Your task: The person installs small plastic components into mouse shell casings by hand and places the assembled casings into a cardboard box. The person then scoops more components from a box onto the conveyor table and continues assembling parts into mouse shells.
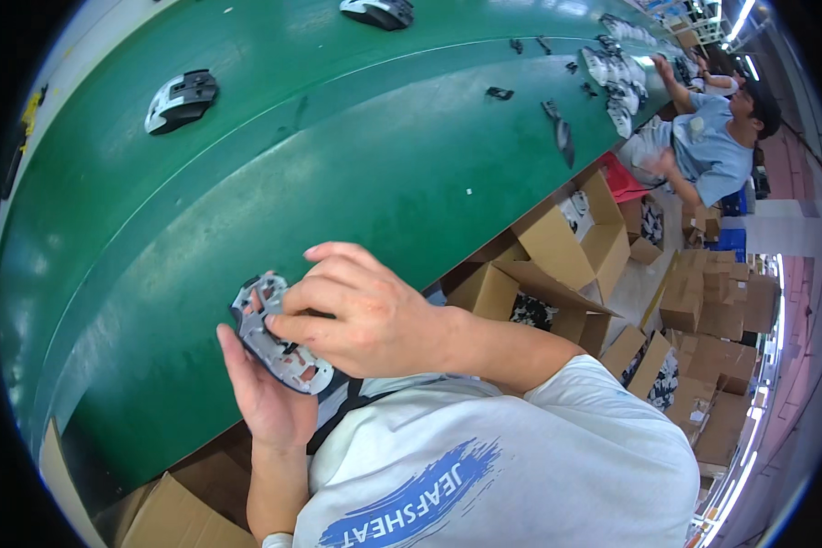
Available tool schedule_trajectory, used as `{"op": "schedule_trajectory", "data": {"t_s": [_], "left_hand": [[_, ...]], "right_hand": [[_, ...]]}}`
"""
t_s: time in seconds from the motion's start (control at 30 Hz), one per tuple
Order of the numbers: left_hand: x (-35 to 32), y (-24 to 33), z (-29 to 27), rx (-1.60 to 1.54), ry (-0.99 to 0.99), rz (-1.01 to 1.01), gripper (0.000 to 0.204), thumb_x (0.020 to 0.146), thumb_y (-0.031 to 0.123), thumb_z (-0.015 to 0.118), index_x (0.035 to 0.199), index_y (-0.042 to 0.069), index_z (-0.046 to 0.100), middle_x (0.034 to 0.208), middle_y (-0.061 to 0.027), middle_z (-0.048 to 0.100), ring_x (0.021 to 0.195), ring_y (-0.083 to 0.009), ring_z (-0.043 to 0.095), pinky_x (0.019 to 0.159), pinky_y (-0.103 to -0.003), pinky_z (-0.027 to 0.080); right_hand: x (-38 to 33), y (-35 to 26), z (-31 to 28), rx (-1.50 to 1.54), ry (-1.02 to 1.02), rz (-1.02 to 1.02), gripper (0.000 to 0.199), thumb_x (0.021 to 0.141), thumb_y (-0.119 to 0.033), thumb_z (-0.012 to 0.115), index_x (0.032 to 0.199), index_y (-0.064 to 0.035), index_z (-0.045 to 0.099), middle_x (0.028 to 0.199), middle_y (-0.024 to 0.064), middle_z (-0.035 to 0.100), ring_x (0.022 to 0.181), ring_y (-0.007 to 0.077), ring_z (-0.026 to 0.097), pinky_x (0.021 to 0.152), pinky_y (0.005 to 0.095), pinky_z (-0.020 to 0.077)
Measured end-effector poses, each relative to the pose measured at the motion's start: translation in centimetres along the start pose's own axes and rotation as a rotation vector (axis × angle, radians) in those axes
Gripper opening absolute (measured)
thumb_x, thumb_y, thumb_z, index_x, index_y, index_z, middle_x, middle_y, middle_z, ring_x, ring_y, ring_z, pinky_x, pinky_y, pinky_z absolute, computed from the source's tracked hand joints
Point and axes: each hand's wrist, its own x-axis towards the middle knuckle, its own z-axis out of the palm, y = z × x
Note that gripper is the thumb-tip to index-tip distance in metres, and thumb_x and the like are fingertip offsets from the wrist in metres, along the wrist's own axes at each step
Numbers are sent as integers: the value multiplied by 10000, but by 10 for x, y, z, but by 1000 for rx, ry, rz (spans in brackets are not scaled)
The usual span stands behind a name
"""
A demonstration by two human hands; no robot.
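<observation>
A grey-white plastic mouse shell with several cut-outs lies tilted in my left hand, over the table's near edge. The left palm and thumb support it from below and from the near side. Bent over the shell, my right hand has its thumb and fingertips drawn together against the shell's inner face. Whatever small part those fingertips may pinch is hidden.
On the green table, a white-and-black mouse and another mouse lie farther off. Loose black parts and a pile of white shells sit at right, near a seated person. Open cardboard boxes stand along the edge.
</observation>
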Motion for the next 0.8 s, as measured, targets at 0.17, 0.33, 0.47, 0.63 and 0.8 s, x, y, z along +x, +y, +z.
{"op": "schedule_trajectory", "data": {"t_s": [0.17, 0.33, 0.47, 0.63, 0.8], "left_hand": [[6, 6, 8, -133, 51, -10, 699, 1152, 598, 330, 1535, 54, 544, 1487, -122, 626, 1337, -251, 615, 1172, -416, 464], [13, 9, 1, -20, -52, 21, 731, 1143, 634, 283, 1560, 83, 520, 1381, -163, 663, 1241, -262, 665, 1083, -420, 530], [10, 5, 0, 132, -28, 69, 767, 1129, 666, 283, 1587, 83, 480, 1390, -139, 655, 1252, -236, 645, 1084, -398, 519], [12, -4, -2, 343, -7, 136, 709, 1134, 596, 395, 1591, 55, 427, 1418, -78, 588, 1281, -179, 569, 1094, -355, 469], [10, -8, -2, 193, 34, 147, 804, 1088, 674, 465, 1632, 90, 367, 1492, -88, 546, 1315, -200, 559, 1113, -385, 480]], "right_hand": [[-2, -3, -18, -18, -61, 66, 364, 800, -63, 753, 1157, -131, 764, 1158, 15, 693, 1040, 237, 664, 1071, 514, 488], [-11, -8, -17, -45, -99, 35, 395, 769, -58, 771, 1156, -134, 774, 1118, -11, 704, 1023, 217, 655, 943, 430, 511], [-4, -18, -17, -76, -185, 45, 374, 781, -57, 761, 1147, -129, 784, 1122, -16, 718, 1025, 213, 659, 935, 412, 516], [-4, -26, -16, -67, -312, 172, 334, 818, -90, 737, 1144, -119, 800, 1171, -17, 764, 1040, 196, 665, 993, 427, 511], [0, -14, -16, -16, -294, 74, 244, 862, -116, 708, 1086, -104, 804, 1129, -24, 785, 1007, 184, 665, 1177, 564, 404]]}}
